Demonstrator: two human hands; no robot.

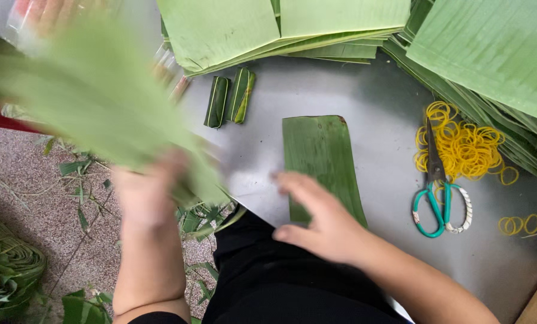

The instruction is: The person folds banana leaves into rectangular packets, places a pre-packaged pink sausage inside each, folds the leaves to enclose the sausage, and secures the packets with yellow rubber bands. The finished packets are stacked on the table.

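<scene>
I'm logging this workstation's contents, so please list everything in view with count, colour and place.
Cut rectangular leaf strip: one, dark green, flat at table centre, under the right fingertips.
Small folded leaf parcels: two, green, on the table beside the stacks.
Stacked large leaf sheets: many, light green, along the table's top and right edges.
Rubber bands: a pile plus a few loose, yellow, table right.
Scissors: one, teal and white handles, lying on the bands.
Grey metal table: one.
Leaf scraps: green, on the speckled floor, left.
Blurred leaf bundle: green, held up at left.
Left hand: grips the bundle.
Right hand: rests on the strip.
</scene>
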